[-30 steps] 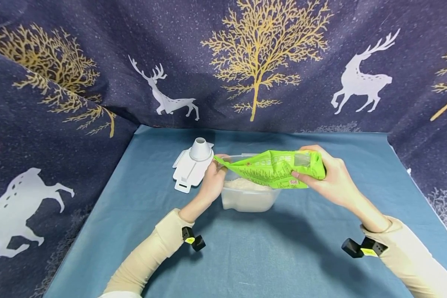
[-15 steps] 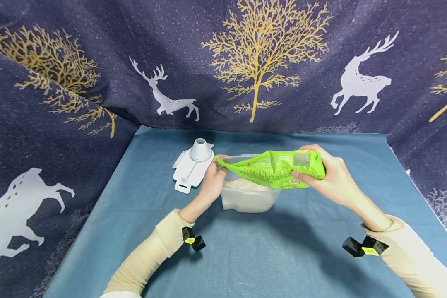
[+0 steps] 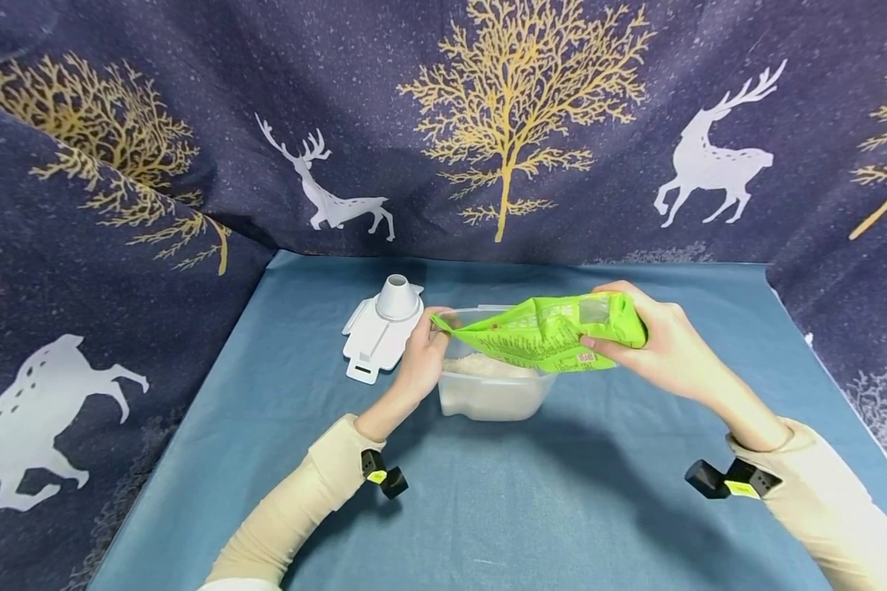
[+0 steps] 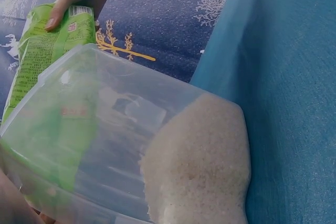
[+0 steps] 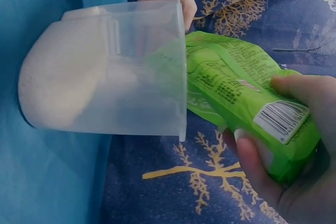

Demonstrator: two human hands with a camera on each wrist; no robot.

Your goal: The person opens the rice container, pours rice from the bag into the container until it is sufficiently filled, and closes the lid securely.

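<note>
A clear plastic container stands upright on the blue cloth, partly filled with white grains that look like rice. My left hand grips its left rim, close to the bag's corner; whether it also pinches the bag I cannot tell. In the left wrist view that hand is mostly cut off at the lower left. My right hand holds the bottom end of a green printed bag, thumb on the near side and fingers behind. The bag lies tilted over the container, its narrow open end dipping inside the rim.
To the left of the container lies a white lid with a cone-shaped cup on it. A dark curtain printed with deer and trees hangs behind the blue-covered table.
My right hand and the bag's bottom end have risen slightly, and the wrist has shifted a little right. My left hand and the container have stayed in place.
</note>
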